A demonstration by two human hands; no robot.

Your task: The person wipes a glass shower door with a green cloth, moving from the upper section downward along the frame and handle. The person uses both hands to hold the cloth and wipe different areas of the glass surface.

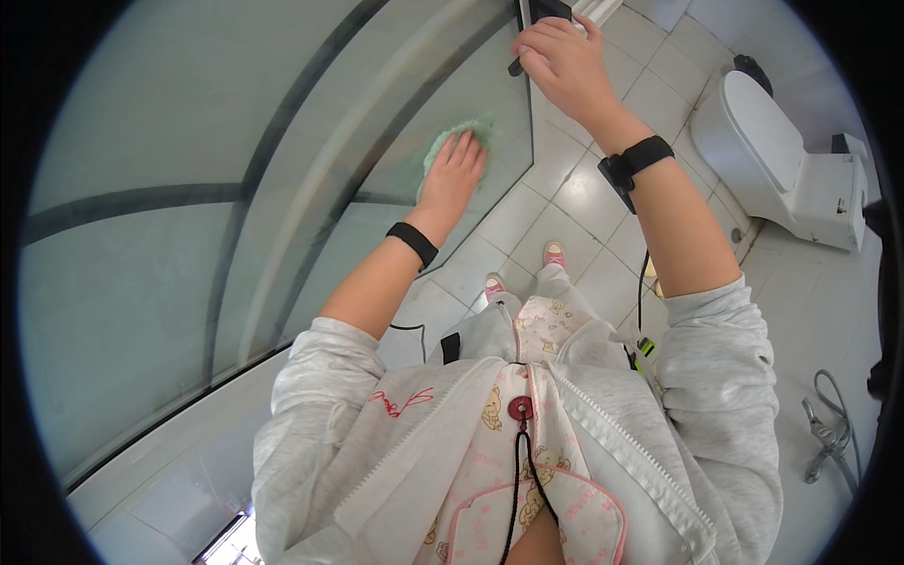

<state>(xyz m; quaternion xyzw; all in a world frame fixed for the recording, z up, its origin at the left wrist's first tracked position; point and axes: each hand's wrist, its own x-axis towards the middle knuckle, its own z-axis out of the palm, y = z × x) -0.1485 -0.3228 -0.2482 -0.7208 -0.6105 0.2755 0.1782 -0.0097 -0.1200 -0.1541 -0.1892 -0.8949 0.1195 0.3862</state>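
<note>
My left hand (453, 173) lies flat, fingers slightly spread, over a pale green cloth (432, 152) pressed to a glass door panel (395, 159). Part of the cloth is hidden beneath the palm. At the panel's far edge, my right hand (561, 60) has its fingers wrapped around a black handle (517, 67). Most of that handle is covered by the hand. Black straps circle both of my wrists.
A white toilet (759, 131) with its lid down stands at the right, a dark bag (754, 73) behind it. Pale floor tiles (558, 212) lie under my feet. A shower mixer tap with hose (830, 431) is on the lower right wall. Frosted glass with dark bars (141, 205) fills the left.
</note>
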